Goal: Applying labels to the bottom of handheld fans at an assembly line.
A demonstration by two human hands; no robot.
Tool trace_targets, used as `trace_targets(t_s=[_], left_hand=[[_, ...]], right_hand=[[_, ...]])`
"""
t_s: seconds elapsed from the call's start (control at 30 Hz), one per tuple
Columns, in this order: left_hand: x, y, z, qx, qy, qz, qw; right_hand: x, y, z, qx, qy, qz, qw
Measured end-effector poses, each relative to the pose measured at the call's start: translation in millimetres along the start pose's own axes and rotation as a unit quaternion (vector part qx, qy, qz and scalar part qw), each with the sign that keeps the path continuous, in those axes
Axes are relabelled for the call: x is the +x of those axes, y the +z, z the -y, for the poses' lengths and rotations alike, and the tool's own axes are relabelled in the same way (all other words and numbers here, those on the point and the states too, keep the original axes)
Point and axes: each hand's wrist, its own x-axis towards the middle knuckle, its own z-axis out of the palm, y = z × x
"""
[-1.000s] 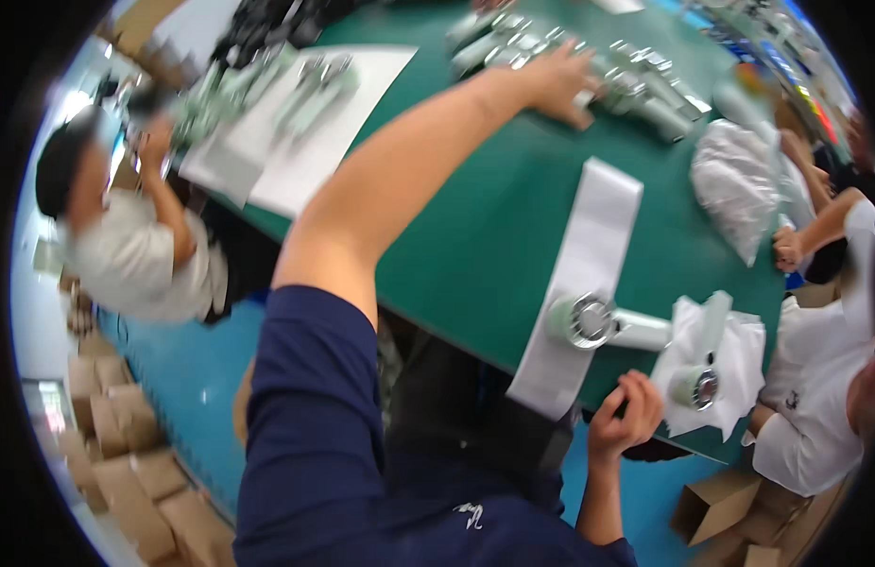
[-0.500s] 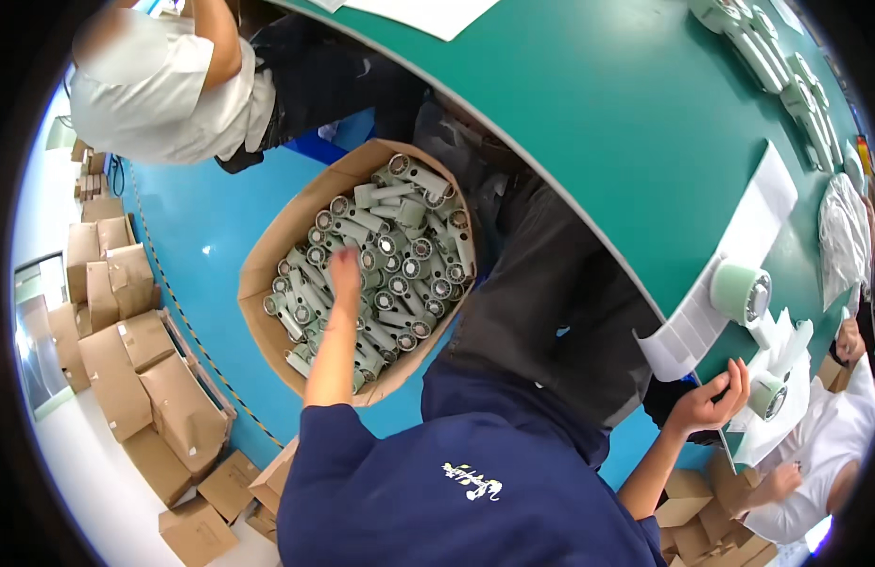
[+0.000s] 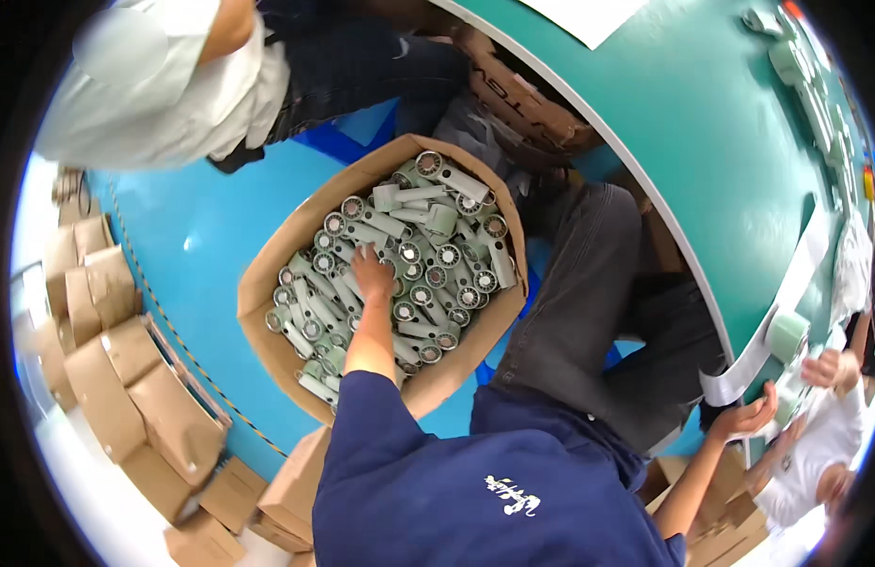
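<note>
A large open cardboard box (image 3: 267,250) holds a heap of pale green handheld fans (image 3: 419,194) with round grilles and straight handles. My left hand (image 3: 371,274) reaches down into the middle of the heap. Its fingers are spread over the fans, and none is lifted out. My right hand (image 3: 747,416) is by the table's near edge at the right, fingers loosely bent and apart, with nothing in it. Just beyond it, a green fan (image 3: 786,336) lies beside a white label strip (image 3: 787,293) that hangs over the edge.
A green table (image 3: 664,123) curves along the right, with a row of fans (image 3: 815,113) at its far side. A co-worker's hand (image 3: 832,369) is close to my right hand. Another person in a white shirt (image 3: 211,104) stands upper left. Cardboard cartons (image 3: 173,406) are stacked at left.
The view has shifted, so the table appears farther right. My left hand's fingers now spread on the fans. At the right, the co-worker's hand has come to the fan on the table.
</note>
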Motion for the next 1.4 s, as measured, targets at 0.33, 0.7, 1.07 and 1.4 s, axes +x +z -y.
trace_targets(t_s=[0.33,0.7,1.07,1.4], left_hand=[[113,-30,38,0.332,0.396,0.108,0.85],[107,-55,-8,0.242,0.523,0.213,0.789],[81,-74,-13,0.195,0.489,0.183,0.83],[-109,-195,-137,-0.32,0.494,-0.051,0.807]], right_hand=[[-1,-9,-18,0.029,0.065,0.023,0.997],[-7,-10,-13,-0.001,0.067,0.009,0.998],[4,-1,5,0.007,0.06,0.007,0.998],[17,-48,79,-0.005,0.026,-0.092,0.995]])
